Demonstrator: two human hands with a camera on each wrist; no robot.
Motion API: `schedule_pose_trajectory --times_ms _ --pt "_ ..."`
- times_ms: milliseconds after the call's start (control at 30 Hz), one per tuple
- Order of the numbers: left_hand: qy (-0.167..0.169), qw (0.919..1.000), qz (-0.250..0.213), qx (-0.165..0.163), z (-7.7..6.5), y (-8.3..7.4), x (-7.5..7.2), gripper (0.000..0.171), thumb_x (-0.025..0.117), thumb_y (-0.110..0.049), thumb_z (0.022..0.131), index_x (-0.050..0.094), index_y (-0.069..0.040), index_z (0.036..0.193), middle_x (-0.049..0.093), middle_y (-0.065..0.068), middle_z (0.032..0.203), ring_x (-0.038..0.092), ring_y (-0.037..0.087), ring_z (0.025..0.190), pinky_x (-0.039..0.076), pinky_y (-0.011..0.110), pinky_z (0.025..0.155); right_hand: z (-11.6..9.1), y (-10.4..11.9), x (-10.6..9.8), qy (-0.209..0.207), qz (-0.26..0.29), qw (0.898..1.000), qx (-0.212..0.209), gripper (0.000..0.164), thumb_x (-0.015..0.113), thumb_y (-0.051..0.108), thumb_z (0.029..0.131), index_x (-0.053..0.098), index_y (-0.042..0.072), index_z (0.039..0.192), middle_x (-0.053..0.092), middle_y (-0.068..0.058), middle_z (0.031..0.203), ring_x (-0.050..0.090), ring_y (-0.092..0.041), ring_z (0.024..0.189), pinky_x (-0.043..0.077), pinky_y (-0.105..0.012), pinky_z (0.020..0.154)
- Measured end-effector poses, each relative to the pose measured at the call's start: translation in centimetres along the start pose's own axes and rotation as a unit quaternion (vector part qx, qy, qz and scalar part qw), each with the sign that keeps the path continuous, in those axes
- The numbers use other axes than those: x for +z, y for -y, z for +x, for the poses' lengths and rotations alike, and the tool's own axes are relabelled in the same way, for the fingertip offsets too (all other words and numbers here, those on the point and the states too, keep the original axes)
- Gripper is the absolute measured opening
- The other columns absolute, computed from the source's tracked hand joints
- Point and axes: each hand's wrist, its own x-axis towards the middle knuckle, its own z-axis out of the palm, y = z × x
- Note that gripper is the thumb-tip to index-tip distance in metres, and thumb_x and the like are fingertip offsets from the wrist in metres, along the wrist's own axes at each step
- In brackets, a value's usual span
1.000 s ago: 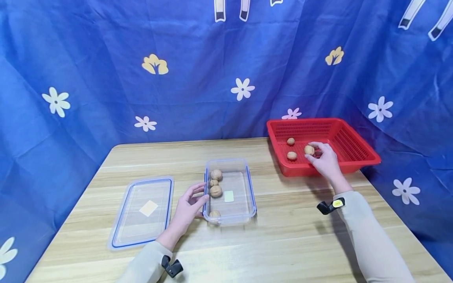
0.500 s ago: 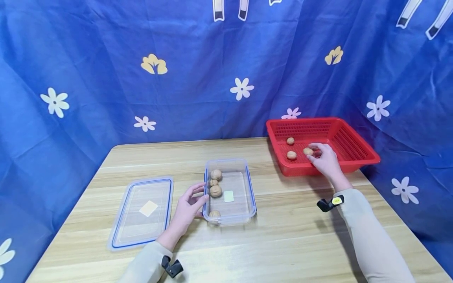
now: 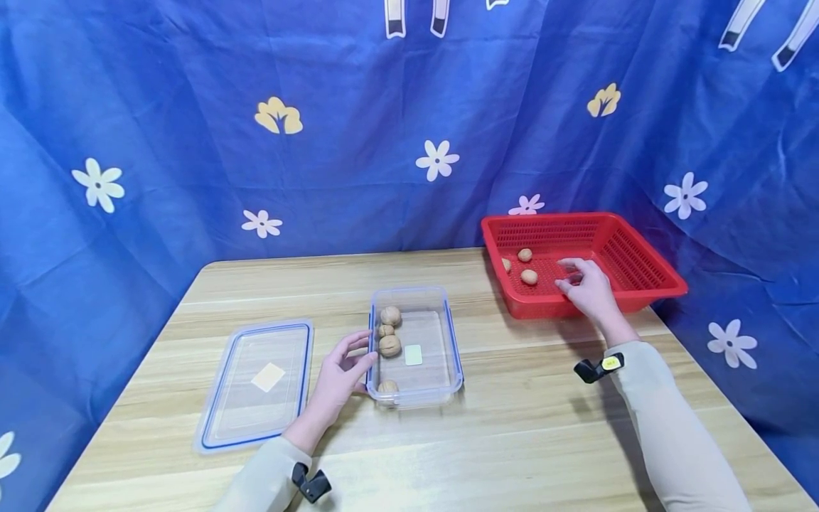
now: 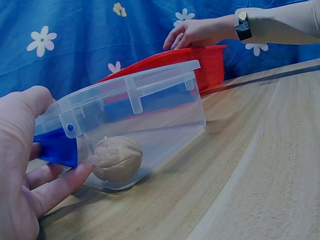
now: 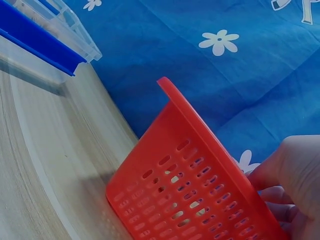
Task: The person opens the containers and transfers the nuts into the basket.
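Observation:
My left hand (image 3: 339,373) holds the left side of a clear plastic food container (image 3: 430,338), thumb at the rim and fingers by the blue latch (image 4: 57,147). Several walnuts (image 3: 390,346) lie along that side inside it; one walnut (image 4: 117,159) shows through the near corner. Over the front of a red plastic basket (image 3: 544,308) is my right hand (image 3: 589,290), fingers bent loosely with a gap between thumb and fingertips and nothing in it. Left of those fingertips, three walnuts (image 3: 529,276) rest on the basket floor, one partly hidden by the basket's left wall.
A clear lid with a blue seal (image 3: 256,391) lies flat on the wooden table (image 3: 505,427), left of the container. Behind the table hangs a blue cloth with flowers (image 3: 358,178). The basket stands near the table's back right corner.
The walnut between my right fingers was lowered and let go, and a walnut now shows at the basket's left wall. The front walnut shifted slightly. My left hand stayed put.

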Motion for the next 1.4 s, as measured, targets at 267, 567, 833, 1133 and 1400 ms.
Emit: schedule_pose_trajectory --times_ms 267,567,833,1133,1400 --pt "-0.007 0.9999 0.011 0.002 0.9 1.4 -0.2 0.045 0.065 -0.016 0.088 0.05 -0.016 0.131 0.048 0.01 0.13 0.056 0.023 0.104 0.057 0.042 0.059 -0.2 0.3 -0.4 -0.005 0.011 1.0 0.0 0.038 0.065 0.001 0.084 0.054 -0.001 0.121 0.052 -0.023 0.111 0.058 -0.035 0.092 0.049 -0.044 0.077" --pt "0.003 0.9999 0.002 -0.011 0.2 -0.3 0.2 0.047 0.062 -0.011 0.089 0.046 -0.008 0.133 0.045 0.014 0.131 0.053 0.029 0.108 0.058 0.04 0.061 -0.6 1.4 -0.1 -0.01 0.02 1.0 -0.022 0.037 0.066 0.002 0.084 0.056 -0.001 0.119 0.053 -0.021 0.106 0.059 -0.035 0.09 0.049 -0.047 0.079" --pt "0.002 0.9999 0.011 -0.012 -0.3 -0.9 0.2 0.047 0.062 -0.012 0.09 0.045 -0.007 0.134 0.043 0.016 0.132 0.054 0.025 0.107 0.058 0.039 0.062 -0.7 2.9 0.4 -0.002 0.044 0.998 -0.049 0.037 0.066 0.001 0.083 0.057 0.001 0.118 0.053 -0.019 0.106 0.06 -0.034 0.089 0.051 -0.047 0.078" --pt "0.001 0.9999 0.013 -0.009 -0.2 -0.9 0.2 0.047 0.062 -0.011 0.09 0.045 -0.007 0.134 0.044 0.017 0.132 0.053 0.029 0.109 0.058 0.037 0.061 -1.2 4.7 0.8 -0.006 0.05 0.996 -0.076 0.037 0.068 0.0 0.08 0.06 0.004 0.116 0.055 -0.014 0.101 0.061 -0.03 0.086 0.052 -0.034 0.07" --pt "0.004 0.9999 0.006 -0.009 -0.3 -0.9 0.2 0.048 0.062 -0.01 0.09 0.044 -0.006 0.134 0.043 0.017 0.132 0.047 0.041 0.114 0.057 0.037 0.06 -1.7 5.9 1.5 0.004 0.067 0.993 -0.096 0.036 0.069 -0.001 0.08 0.06 0.003 0.115 0.056 -0.011 0.099 0.061 -0.025 0.082 0.053 -0.034 0.07"
